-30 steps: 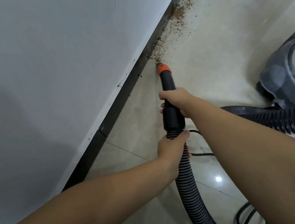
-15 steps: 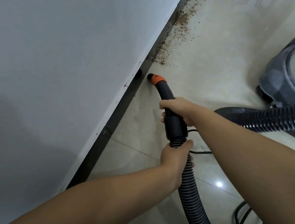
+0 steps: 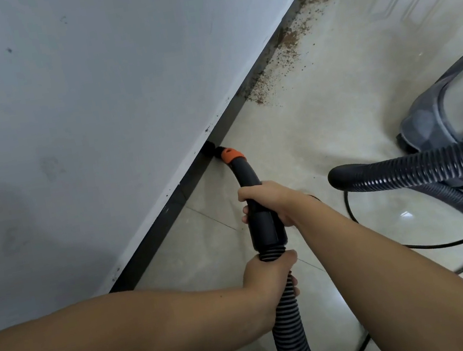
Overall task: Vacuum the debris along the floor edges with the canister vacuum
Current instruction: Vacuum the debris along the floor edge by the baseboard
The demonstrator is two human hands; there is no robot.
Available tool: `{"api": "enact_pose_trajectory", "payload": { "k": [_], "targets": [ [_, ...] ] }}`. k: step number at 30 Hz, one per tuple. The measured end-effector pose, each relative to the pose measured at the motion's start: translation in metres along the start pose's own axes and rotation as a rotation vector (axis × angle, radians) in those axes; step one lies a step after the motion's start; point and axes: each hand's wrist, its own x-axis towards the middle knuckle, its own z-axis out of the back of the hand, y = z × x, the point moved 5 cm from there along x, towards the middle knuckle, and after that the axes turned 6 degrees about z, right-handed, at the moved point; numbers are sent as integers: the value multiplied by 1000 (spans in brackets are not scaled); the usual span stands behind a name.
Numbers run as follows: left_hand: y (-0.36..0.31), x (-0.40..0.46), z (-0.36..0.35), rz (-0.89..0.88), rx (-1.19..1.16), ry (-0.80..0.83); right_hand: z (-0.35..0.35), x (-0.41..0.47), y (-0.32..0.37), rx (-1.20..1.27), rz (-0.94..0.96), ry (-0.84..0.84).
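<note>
We hold the black handle tube [image 3: 253, 193] of the canister vacuum with its long axis running away from us and curving left, so its orange-collared nozzle [image 3: 228, 155] points at the dark baseboard [image 3: 155, 243], its tip at the foot of the wall. Our right hand [image 3: 268, 199] is closed around the tube; our left hand [image 3: 267, 276] grips the ribbed hose [image 3: 289, 328] just below the cuff. Brown debris [image 3: 287, 55] lies along the floor edge farther ahead, well apart from the nozzle. The floor [image 3: 323, 129] is glossy pale tile, the wall [image 3: 72, 94] grey-white. The grey canister [image 3: 446, 108] sits at right, a black cord [image 3: 435, 245] beside it.
</note>
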Motion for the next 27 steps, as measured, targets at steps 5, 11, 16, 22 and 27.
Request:
{"api": "enact_pose_trajectory", "payload": {
  "k": [5,11,16,22,27],
  "targets": [
    [5,-10,13,-7,-1,2,-14,-10,-1,7,-22,11],
    [-19,-7,30,-97,106,-31,-18,-12,20,84,36,-72],
    [-79,-23,7,-239,205,-44,8,-39,98,93,255,-224],
    [-153,-125,-50,-324,330,-8,44,-143,210,75,334,-305],
    [-217,-237,-75,-364,469,-14,50,-240,299,136,304,-326]
  ]
}}
